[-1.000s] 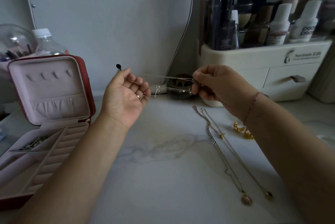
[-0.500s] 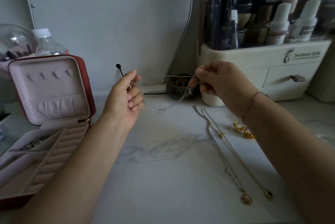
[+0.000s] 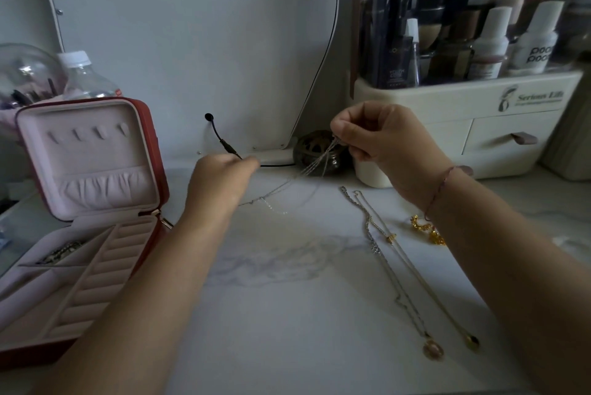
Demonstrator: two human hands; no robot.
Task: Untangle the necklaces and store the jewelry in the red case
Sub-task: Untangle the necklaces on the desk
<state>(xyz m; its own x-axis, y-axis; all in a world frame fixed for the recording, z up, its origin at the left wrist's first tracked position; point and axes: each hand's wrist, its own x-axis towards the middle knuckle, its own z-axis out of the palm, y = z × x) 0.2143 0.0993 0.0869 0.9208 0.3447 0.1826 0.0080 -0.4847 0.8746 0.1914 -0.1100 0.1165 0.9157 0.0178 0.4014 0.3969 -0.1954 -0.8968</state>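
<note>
Necklaces (image 3: 316,163) hang tangled from pinching fingers (image 3: 343,132) of the right hand (image 3: 383,139) (left hand (image 3: 220,177) blurred, grip unclear) above the counter (image 3: 287,314).

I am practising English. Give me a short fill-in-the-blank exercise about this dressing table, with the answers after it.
1. The red case stands ___, its lid raised.
2. The tangled chains hang from the grip of the ___ hand.
3. ___ necklaces with pendants lie stretched on the marble tabletop.
4. The plastic bottle behind the case has a ___ cap.

Missing words: open; right; Two; white.
</note>
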